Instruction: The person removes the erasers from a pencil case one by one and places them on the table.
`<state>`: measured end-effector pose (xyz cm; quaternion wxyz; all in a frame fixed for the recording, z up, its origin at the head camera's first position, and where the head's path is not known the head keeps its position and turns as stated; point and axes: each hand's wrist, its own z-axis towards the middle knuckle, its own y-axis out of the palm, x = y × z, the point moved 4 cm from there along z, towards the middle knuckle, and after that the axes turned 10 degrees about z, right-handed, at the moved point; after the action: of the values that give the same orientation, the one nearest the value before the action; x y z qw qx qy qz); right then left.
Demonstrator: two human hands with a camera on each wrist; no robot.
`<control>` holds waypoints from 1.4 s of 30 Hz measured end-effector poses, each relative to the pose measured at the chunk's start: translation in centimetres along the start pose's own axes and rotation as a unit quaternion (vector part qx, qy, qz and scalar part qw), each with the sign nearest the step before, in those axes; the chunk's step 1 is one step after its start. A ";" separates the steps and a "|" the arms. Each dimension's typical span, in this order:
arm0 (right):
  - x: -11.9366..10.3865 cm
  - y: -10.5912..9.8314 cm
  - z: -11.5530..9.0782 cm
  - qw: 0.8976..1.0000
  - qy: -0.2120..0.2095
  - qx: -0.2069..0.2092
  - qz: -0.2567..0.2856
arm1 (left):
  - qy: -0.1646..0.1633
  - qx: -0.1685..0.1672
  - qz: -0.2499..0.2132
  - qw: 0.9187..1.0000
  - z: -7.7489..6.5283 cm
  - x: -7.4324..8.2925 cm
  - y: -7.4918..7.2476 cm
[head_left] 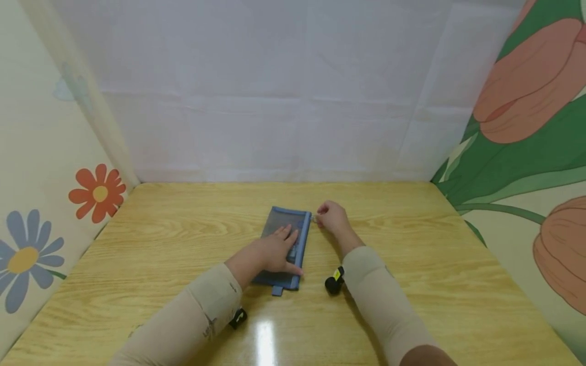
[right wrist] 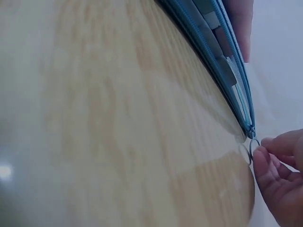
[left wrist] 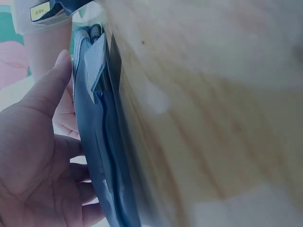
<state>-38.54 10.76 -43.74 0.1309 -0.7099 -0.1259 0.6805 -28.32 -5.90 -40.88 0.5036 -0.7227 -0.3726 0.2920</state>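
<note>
A blue zipper pouch [head_left: 280, 218] with a see-through mesh face lies flat on the table, its zipper edge on the right. My left hand [head_left: 276, 250] rests on top of it with spread fingers; in the left wrist view the fingers [left wrist: 87, 191] lie along the pouch. At the pouch's far right corner, my right hand [head_left: 332, 218] pinches the ring-shaped zipper pull [right wrist: 254, 143] between thumb and forefinger. Seen in the right wrist view, the zipper [right wrist: 239, 90] gapes, and several flat items [right wrist: 222, 49] show inside; their kind is unclear.
The wood-grain table [head_left: 183, 218] extends around both arms. Behind it hangs a white cloth [head_left: 293, 101]. Flower-patterned panels stand at the left [head_left: 36, 152] and right [head_left: 517, 152]. Black wrist devices [head_left: 334, 282] sit at both sleeves.
</note>
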 end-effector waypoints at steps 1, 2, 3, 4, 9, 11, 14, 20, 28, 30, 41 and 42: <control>0.0 0.0 0.0 1.000 -0.001 -0.004 -0.001 | 0.000 0.002 -0.002 1.000 0.0 0.0 0.0; 0.1 0.0 -0.1 1.000 -0.001 -0.008 -0.001 | -0.001 0.005 -0.003 1.000 0.0 0.1 0.0; 0.2 0.1 -0.1 1.000 -0.001 -0.013 -0.003 | -0.002 0.006 -0.003 1.000 0.0 0.1 0.0; 0.3 0.1 -0.2 1.000 -0.003 -0.018 -0.006 | -0.004 0.008 -0.002 1.000 0.0 0.1 0.1; 0.5 0.5 -0.7 0.998 0.001 -0.056 -0.018 | -0.022 0.015 0.005 1.000 0.1 0.2 0.3; 0.5 0.7 -1.0 0.997 0.005 -0.071 -0.020 | -0.030 0.016 0.002 0.999 0.1 0.3 0.3; 0.6 1.0 -1.4 0.996 0.009 -0.084 -0.015 | -0.043 0.016 -0.004 0.999 0.1 0.4 0.3; 0.6 1.2 -2.0 0.995 0.016 -0.093 0.030 | -0.057 0.014 -0.017 0.998 0.3 0.5 0.5; 0.6 1.6 -1.9 0.992 0.006 -0.110 0.066 | -0.064 0.020 -0.033 0.997 0.4 0.8 0.3; 0.6 1.6 -2.0 0.989 0.009 -0.115 0.088 | -0.066 0.029 -0.044 0.996 0.5 0.8 0.2; 0.4 1.4 -2.5 0.986 -0.008 -0.138 0.091 | -0.071 0.028 -0.058 0.995 0.5 1.4 0.0; 0.5 1.4 -2.4 0.987 -0.008 -0.139 0.086 | -0.068 0.027 -0.058 0.996 0.6 1.4 0.0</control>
<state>-36.08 9.58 -44.57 -0.0290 -0.7239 -0.1586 0.6708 -27.98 -4.41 -41.12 0.5124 -0.6645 -0.4395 0.3206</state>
